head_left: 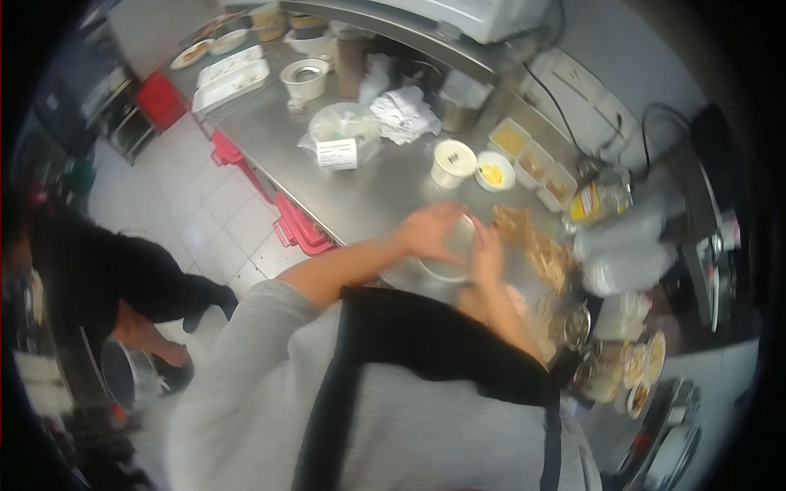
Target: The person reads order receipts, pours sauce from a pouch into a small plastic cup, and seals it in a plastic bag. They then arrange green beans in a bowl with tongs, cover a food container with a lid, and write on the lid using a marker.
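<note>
Over the near edge of the steel counter, my left hand (432,233) and my right hand (486,258) are curved round a round white-rimmed container (449,272). The fingers press on its rim from both sides, and they partly hide it. Its inside is blurred, so I cannot make out what it holds. Just beyond my hands stand a lidded white tub (453,162) with dark writing on top and a small white bowl (494,172) of yellow pieces. Crumpled brown paper (534,245) lies to the right of my right hand.
A knotted plastic bag (342,124) with a label and crumpled white paper (404,114) lie on the counter (278,147). Along the wall are small tubs (536,162) and clear bags (626,266). Red bins (299,225) stand below the left edge; another person (98,270) bends nearby.
</note>
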### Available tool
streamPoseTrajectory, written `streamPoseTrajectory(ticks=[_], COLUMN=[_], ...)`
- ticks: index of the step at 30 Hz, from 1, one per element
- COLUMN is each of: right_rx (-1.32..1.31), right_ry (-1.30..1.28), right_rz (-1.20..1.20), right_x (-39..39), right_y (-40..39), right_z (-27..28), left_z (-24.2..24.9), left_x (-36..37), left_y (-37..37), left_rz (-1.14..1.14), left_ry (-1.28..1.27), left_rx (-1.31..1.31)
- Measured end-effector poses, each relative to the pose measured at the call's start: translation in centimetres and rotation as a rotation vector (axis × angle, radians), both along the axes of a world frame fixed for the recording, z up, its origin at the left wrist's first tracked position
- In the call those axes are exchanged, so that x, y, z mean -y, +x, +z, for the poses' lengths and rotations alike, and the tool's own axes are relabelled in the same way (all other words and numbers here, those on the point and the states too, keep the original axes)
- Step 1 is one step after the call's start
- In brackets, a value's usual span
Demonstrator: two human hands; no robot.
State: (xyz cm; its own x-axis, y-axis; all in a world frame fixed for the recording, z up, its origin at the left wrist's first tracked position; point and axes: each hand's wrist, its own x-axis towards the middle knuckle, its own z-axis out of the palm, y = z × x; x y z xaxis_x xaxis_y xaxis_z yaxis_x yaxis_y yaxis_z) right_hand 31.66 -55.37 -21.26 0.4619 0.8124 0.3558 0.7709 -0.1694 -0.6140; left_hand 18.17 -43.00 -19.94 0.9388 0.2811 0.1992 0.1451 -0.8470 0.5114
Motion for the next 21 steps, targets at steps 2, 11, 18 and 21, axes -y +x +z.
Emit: streamPoseTrajectory(ticks=[2, 11, 18, 21], right_rx=[-0.024, -0.687, -0.502, -0.502], right_ry=[0.085, 0.554, 0.584, 0.61], right_rz=[-0.005, -0.501, -1.011, -1.128], right_x=[0.1, 12.7, 26.6, 31.3], right_y=[-0.3, -0.3, -7.3, -7.7], right_z=[-0.1, -0.6, -1.4, -1.9], left_z=[-1.4, -4.5, -14.6, -21.1], left_x=[-2.5, -1.4, 3.9, 3.0], left_y=[0.4, -10.1, -20.5, -21.8], left_rz=[-0.032, 0.261, 0.167, 0.021], left_ry=[-0.366, -0.124, -0.092, -0.45], left_rx=[0.002, 0.402, 0.317, 0.045])
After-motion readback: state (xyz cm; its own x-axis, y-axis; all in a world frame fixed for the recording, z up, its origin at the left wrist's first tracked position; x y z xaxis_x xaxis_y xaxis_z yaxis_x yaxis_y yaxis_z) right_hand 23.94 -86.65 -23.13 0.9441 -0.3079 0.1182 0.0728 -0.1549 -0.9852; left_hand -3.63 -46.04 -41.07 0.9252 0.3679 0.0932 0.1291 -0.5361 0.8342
